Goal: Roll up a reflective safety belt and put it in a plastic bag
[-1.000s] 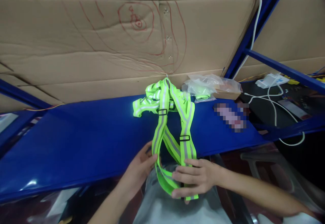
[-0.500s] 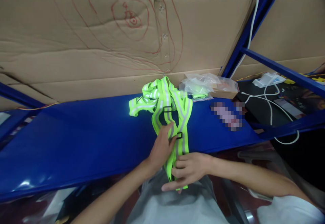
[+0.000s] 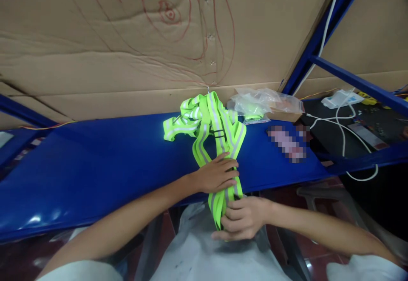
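Note:
A fluorescent yellow-green reflective strap vest with grey stripes lies bunched at the back of the blue table, its straps running toward me over the front edge. My left hand lies palm down across these straps near the edge, fingers bent over them and the thumb hidden. Lower down, above my lap, my right hand is closed around the hanging strap ends. Its fingers are curled and cover part of the straps. A black buckle shows on one strap above my left hand.
Behind the blue table stands a cardboard wall with red drawn lines. Clear plastic bags and a blurred-out item lie right of the vest. A blue metal frame and white cables are at the right.
My left hand has gone from pinching a strap by a lower buckle to lying across the straps, covering that spot. My right hand stays on the strap ends. The view has shifted slightly.

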`<state>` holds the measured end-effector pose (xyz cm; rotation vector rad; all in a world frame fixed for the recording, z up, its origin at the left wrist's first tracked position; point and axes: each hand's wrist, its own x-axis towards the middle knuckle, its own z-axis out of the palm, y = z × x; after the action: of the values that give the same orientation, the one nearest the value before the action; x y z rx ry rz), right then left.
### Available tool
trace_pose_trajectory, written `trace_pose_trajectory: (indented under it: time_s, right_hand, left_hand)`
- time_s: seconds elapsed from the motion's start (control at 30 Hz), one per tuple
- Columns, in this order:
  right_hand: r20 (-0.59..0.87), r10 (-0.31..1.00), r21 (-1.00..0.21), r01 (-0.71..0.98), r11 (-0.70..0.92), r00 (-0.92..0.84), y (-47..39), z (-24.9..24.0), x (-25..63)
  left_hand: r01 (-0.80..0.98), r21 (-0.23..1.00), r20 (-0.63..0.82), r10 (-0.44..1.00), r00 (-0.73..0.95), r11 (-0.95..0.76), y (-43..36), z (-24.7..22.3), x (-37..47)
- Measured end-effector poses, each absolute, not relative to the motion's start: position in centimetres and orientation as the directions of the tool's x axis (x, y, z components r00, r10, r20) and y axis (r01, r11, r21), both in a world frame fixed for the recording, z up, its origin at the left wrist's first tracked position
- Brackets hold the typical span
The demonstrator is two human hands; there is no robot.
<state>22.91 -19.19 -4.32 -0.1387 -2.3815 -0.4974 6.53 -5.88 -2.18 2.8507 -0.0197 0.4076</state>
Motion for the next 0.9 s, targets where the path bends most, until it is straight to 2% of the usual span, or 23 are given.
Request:
trace_pose_trajectory:
  time_s: [0.1, 0.17, 0.23, 0.37, 0.47, 0.57, 0.73, 0.83, 0.9]
  right_hand:
    - [0.668, 0.043, 0.278, 0.303, 0.912, -0.743, -20.5, -3.8, 23.0]
    - [0.671, 0.14, 0.2, 0.36, 0.911, -0.728, -21.3, -3.1, 23.0]
    - [0.692, 0.278, 0.045, 0.425, 0.904, -0.666, -21.7, -2.3, 23.0]
    - [0.716, 0.566, -0.382, 0.449, 0.807, -0.408, -21.3, -0.9, 23.1]
    - [0.673, 0.671, -0.549, 0.4, 0.734, -0.31, -20.6, -0.3, 23.3]
    - [0.622, 0.739, -0.633, 0.389, 0.669, -0.259, -19.9, 0.0, 23.4]
    - [0.396, 0.899, -0.791, 0.429, 0.437, -0.185, -18.2, 0.4, 23.2]
    - [0.375, 0.911, -0.792, 0.451, 0.412, -0.174, -17.4, 0.8, 23.0]
    - [0.455, 0.862, -0.714, 0.487, 0.503, -0.224, -17.6, 1.1, 23.1]
  left_hand:
    - [-0.002, 0.182, 0.245, 0.043, 0.969, -0.983, -5.7, -2.2, 6.8]
    - [0.013, 0.144, 0.257, 0.05, 0.965, -0.99, -5.5, -2.2, 7.0]
    - [0.024, 0.113, 0.28, 0.055, 0.958, -0.993, -5.0, -2.2, 7.2]
    - [0.091, 0.061, 0.297, 0.105, 0.949, -0.994, -3.5, -2.4, 8.2]
    - [0.118, 0.059, 0.303, 0.13, 0.944, -0.991, -2.6, -2.5, 9.0]
    - [0.123, 0.069, 0.32, 0.139, 0.937, -0.99, -2.2, -2.8, 9.4]
    - [0.11, 0.074, 0.36, 0.13, 0.924, -0.991, -2.1, -3.5, 9.3]
    - [0.108, 0.072, 0.356, 0.127, 0.926, -0.992, -2.1, -3.6, 9.2]
    - [0.111, 0.078, 0.35, 0.132, 0.927, -0.991, -2.1, -3.4, 9.1]
